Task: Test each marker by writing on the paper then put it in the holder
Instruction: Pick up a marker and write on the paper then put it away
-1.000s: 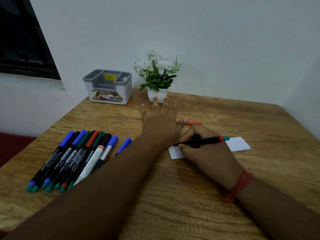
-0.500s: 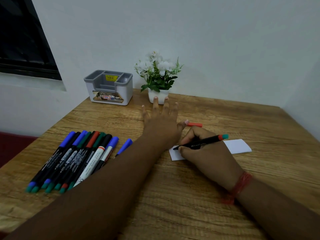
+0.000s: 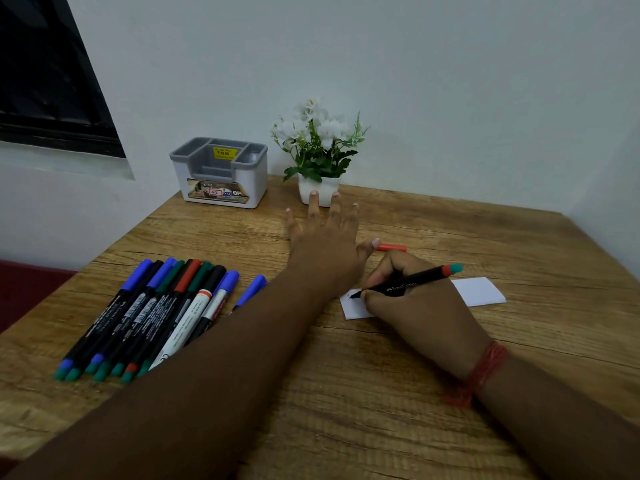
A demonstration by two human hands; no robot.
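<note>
Black marker [image 3: 405, 284] in right hand [image 3: 415, 303]

left hand [image 3: 325, 244] lies flat, fingers spread; right hand [image 3: 412, 306] curls in a writing grip.

Markers [image 3: 152, 317] left on table [image 3: 346, 393], paper [image 3: 479, 291] right, holder [image 3: 220, 174] behind, beside plant [image 3: 318, 150]
</note>
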